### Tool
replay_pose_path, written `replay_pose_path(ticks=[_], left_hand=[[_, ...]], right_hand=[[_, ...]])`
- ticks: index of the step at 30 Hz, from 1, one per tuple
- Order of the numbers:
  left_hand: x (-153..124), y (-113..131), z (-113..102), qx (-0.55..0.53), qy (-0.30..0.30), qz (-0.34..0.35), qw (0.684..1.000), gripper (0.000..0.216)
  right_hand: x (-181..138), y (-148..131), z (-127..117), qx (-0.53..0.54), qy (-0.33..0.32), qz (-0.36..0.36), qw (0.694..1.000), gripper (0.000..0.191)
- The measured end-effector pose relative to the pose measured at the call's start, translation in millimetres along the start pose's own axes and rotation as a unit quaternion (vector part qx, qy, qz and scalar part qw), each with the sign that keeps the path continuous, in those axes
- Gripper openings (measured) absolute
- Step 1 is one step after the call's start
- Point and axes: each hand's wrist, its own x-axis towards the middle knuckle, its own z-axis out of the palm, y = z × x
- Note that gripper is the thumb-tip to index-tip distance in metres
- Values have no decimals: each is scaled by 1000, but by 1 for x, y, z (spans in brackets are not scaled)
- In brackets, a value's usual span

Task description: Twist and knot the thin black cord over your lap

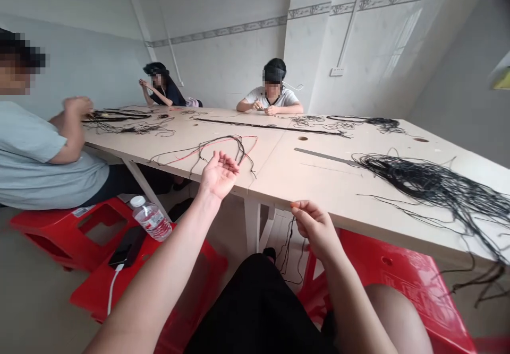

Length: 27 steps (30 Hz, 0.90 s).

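Note:
My left hand (218, 174) is raised palm up at the near edge of the pale wooden table (319, 179), fingers loosely spread and holding nothing. Just beyond it lie black and red cords (223, 144). My right hand (314, 226) is closed in a pinch below the table edge, with thin black cords (289, 253) hanging down from it over my lap. A big tangle of black cords (434, 184) is spread on the table to the right of that hand.
A metal ruler (322, 156) lies on the table. Three other people sit at the left and far sides handling cords. Red plastic stools (398, 279) stand around me; one at the left holds a water bottle (151, 218) and a phone (127, 247).

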Motion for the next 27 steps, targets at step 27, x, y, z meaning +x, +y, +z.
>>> replay_pose_path(ticks=[27], left_hand=[[-117, -63, 5, 426, -113, -224, 869, 12]], right_hand=[[-51, -38, -10, -209, -74, -93, 971, 17]])
